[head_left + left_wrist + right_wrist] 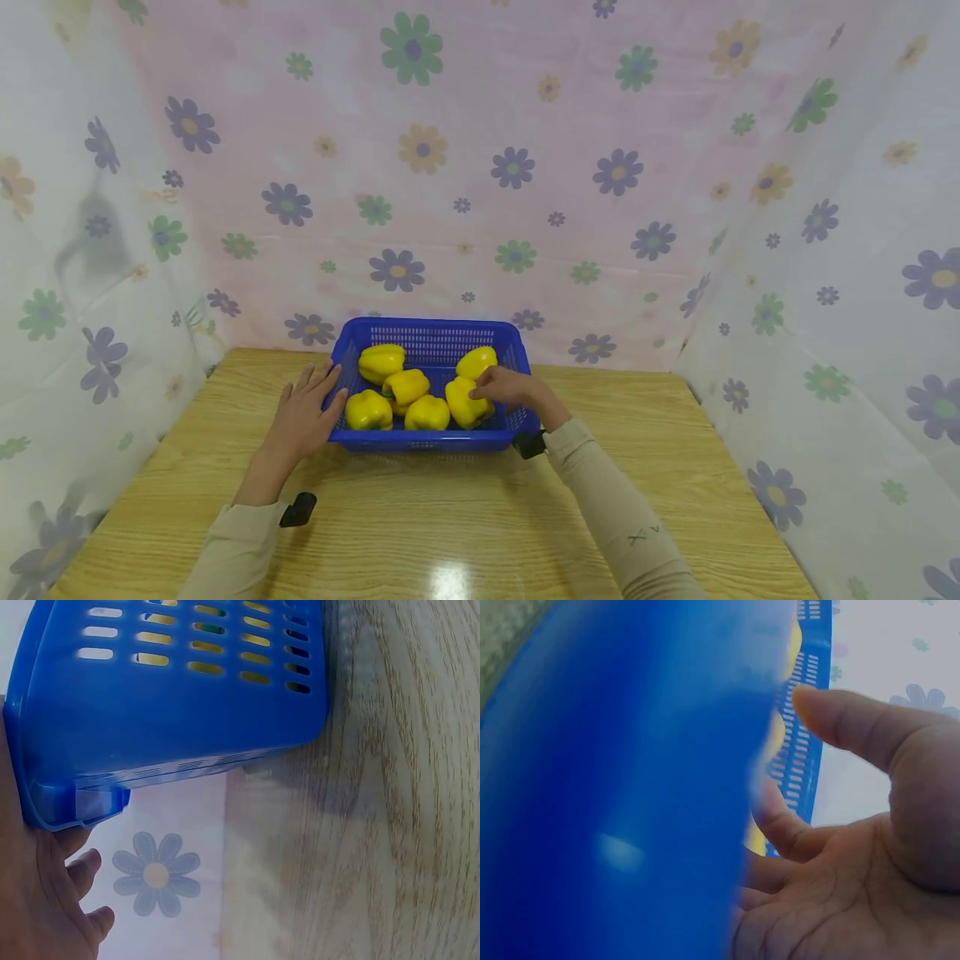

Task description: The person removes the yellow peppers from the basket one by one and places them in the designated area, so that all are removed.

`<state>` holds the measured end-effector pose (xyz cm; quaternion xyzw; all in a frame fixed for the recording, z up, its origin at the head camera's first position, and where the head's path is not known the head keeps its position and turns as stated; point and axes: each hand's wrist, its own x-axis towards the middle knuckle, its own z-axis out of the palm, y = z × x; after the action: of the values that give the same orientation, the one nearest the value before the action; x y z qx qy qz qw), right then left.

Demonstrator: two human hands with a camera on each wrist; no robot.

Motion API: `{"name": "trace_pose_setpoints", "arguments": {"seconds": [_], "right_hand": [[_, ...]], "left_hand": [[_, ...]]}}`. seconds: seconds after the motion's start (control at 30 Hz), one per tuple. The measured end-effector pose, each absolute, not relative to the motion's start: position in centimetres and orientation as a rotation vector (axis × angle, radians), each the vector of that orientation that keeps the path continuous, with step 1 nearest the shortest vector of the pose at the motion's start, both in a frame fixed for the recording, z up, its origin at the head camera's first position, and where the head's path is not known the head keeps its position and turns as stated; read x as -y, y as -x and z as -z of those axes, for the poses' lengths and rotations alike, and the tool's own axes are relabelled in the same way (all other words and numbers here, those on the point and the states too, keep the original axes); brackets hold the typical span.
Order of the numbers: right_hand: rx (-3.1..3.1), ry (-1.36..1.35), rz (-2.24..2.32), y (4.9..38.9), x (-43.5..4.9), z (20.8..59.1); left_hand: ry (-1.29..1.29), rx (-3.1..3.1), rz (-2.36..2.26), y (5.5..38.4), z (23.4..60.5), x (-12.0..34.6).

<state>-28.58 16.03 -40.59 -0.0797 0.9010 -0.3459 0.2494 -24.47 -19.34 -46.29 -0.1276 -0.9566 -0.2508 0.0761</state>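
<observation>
A blue plastic basket point(420, 442) holds several yellow bell peppers, among them one at the back left point(382, 363) and one at the front middle point(427, 412). My left hand point(303, 417) rests on the basket's left rim, fingers spread; the left wrist view shows its fingertips point(101, 921) past the rim's corner. Over the right side reaches my right hand point(517, 390), its fingertips right at a yellow bell pepper point(463, 405) near the front right. Behind that sits another bell pepper point(477, 362). In the right wrist view the thumb point(847, 724) stands apart from the fingers, which the basket wall partly hides.
The basket stands at the back of a wood-grain table point(420, 525), close to a flower-patterned curtain point(465, 225) that also runs along both sides. A black wrist device point(298, 509) sits at the left cuff, and another point(529, 444) is by the right cuff.
</observation>
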Motion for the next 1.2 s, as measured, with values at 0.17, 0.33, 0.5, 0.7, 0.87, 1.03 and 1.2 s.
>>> {"name": "trace_pose_setpoints", "arguments": {"seconds": [0.17, 0.33, 0.5, 0.7, 0.87, 1.03, 1.2], "right_hand": [[-2.455, 0.213, 0.97, 28.6, -15.7, 41.4], [-2.494, 0.317, 0.924, 28.9, -15.6, 43.0], [-2.477, 0.335, 0.963, 29.0, -15.7, 44.1], [-2.449, 0.301, 1.025, 29.2, -15.8, 44.5], [-2.423, 0.283, 1.078, 29.3, -15.8, 44.7], [-2.356, 0.297, 1.116, 29.4, -15.9, 45.0], [-2.287, 0.278, 1.111, 29.6, -15.9, 45.0]], "left_hand": [[0.392, 2.849, 0.8, 24.4, 46.4, 19.4], [0.402, 2.833, 0.826, 24.3, 46.5, 19.3], [0.41, 2.831, 0.84, 24.2, 46.5, 19.3], [0.404, 2.826, 0.852, 24.2, 46.5, 19.4], [0.404, 2.815, 0.843, 24.3, 46.6, 19.3], [0.398, 2.803, 0.83, 24.3, 46.7, 19.3], [0.398, 2.8, 0.833, 24.2, 46.5, 19.2]]}}
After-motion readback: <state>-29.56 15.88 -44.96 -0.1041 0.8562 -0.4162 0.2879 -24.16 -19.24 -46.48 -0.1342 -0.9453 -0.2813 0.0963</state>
